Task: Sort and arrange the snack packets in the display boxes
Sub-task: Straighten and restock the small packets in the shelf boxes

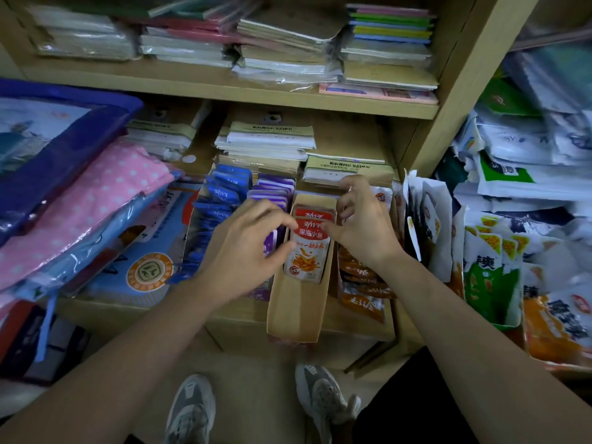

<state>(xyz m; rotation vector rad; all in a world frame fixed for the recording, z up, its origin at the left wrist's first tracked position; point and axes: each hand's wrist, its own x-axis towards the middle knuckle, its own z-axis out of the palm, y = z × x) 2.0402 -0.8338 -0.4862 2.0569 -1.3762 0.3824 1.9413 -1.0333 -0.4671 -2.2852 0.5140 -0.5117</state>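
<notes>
A narrow cardboard display box (298,318) sits on the lower shelf with red and white snack packets (307,251) stacked at its far end. My left hand (243,248) pinches the front packet's left edge. My right hand (362,225) pinches its right edge, its other fingers curled above the box. Left of the box stand rows of purple packets (275,192) and blue packets (221,200). Orange packets (362,293) lie to the right, partly hidden under my right wrist.
Stacked notebooks and paper pads (269,142) fill the shelf behind. Pink dotted fabric in plastic (83,206) lies at the left. Larger white, green and orange snack bags (499,261) crowd the right side. My shoes (323,398) stand on the floor below.
</notes>
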